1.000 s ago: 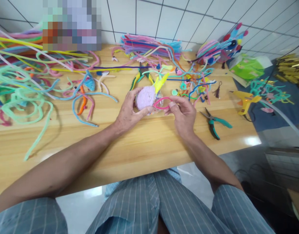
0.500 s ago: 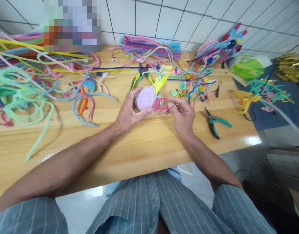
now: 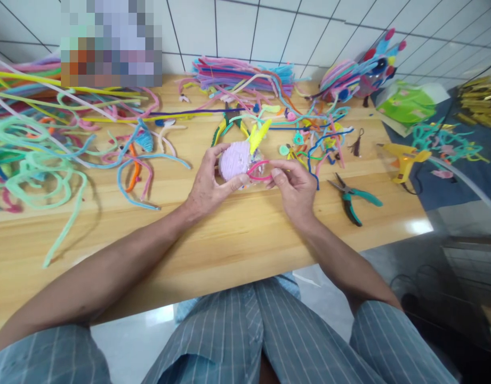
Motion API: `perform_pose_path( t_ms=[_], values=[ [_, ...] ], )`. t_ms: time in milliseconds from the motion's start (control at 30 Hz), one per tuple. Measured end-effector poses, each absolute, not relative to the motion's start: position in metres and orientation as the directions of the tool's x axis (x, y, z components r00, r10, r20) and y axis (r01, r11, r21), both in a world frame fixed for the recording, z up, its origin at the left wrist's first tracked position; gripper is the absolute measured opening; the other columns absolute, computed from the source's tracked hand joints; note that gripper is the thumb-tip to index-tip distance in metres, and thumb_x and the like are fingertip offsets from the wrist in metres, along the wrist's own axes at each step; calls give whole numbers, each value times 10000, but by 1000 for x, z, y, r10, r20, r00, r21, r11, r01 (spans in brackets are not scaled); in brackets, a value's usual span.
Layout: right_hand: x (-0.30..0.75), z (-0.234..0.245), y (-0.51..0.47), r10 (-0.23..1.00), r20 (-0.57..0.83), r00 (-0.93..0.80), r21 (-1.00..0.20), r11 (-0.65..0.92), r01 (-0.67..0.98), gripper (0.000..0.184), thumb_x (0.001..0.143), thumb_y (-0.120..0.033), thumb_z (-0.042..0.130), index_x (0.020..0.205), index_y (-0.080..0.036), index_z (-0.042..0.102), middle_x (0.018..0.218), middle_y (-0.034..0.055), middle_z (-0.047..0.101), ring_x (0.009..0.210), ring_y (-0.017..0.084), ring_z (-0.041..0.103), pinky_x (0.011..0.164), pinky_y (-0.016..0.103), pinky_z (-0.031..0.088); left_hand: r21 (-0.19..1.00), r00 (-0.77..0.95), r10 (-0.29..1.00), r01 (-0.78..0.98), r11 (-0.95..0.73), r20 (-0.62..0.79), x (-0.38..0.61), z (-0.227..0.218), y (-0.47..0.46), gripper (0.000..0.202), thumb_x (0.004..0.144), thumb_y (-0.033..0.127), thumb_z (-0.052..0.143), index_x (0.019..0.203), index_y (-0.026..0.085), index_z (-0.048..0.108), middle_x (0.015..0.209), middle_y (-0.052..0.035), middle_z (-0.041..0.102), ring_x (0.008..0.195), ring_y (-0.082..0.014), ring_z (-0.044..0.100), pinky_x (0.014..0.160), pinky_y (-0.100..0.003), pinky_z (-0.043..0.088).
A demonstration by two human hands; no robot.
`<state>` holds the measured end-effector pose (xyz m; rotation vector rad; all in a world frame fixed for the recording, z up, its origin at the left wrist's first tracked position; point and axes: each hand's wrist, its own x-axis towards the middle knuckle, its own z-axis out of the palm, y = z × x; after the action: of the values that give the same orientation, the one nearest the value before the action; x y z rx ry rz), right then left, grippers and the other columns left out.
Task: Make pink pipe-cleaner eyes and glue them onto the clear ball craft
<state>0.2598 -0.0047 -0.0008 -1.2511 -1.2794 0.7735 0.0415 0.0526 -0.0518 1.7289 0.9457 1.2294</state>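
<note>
My left hand (image 3: 207, 184) curls halfway round the lilac ball (image 3: 234, 160), fingers behind it, thumb along its near edge, a secure hold just above the middle of the tabletop (image 3: 229, 240). Over on the other side, my right hand (image 3: 296, 186) has thumb and forefinger pinched together on the pink loop (image 3: 262, 178), and the loop's far end is right up at the ball! A yellow piece (image 3: 260, 136) slants up from the ball's far right side. Beside the ball there's a clear, shiny part (image 3: 255, 158), seen partly through the loop; whether it's a container, and what's inside, I can't tell.

Wide right now: a green packet (image 3: 407, 104), its contents hidden from me, lies by the teal strands (image 3: 445, 144), which spread loose over a dark blue cloth (image 3: 429, 197). In front of them, the yellow glue gun (image 3: 403, 160) lies near the tabletop's right edge, and the teal-handled pliers (image 3: 347, 195) lie spread, just beyond my right hand. Behind the ball, a bundle of fuzzy stems (image 3: 241, 74) lines the wall.
</note>
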Motion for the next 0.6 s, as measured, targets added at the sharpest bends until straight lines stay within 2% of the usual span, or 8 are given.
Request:
perform_pose_path(
  t_ms=[267,433,600],
  values=[
    [262,-5,-3,936,306,172,-941,271,201,332,1012,-641,789,1106,-325,834,972,14,793,707,180,756,673,370,669,913,266,892,81,-399,366,41,-50,51,850,908,767,831,1542,317,488,1492,-131,653,1337,-327,718,1133,-511,639],
    [263,-13,1,920,362,148,-923,330,199,317,1028,-617,782,1128,-320,830,954,-9,817,658,152,738,637,327,648,926,239,901,17,-376,362,42,-53,53,877,859,735,901,1508,282,524,1438,-123,676,1278,-308,734,1109,-473,636],
    [262,-15,3,920,360,154,-925,332,183,310,1023,-611,794,1119,-320,838,938,-16,822,658,144,732,628,310,636,929,227,904,-7,-371,363,41,-56,53,867,837,707,935,1496,300,545,1419,-105,684,1253,-297,738,1080,-456,644]
  ],
)
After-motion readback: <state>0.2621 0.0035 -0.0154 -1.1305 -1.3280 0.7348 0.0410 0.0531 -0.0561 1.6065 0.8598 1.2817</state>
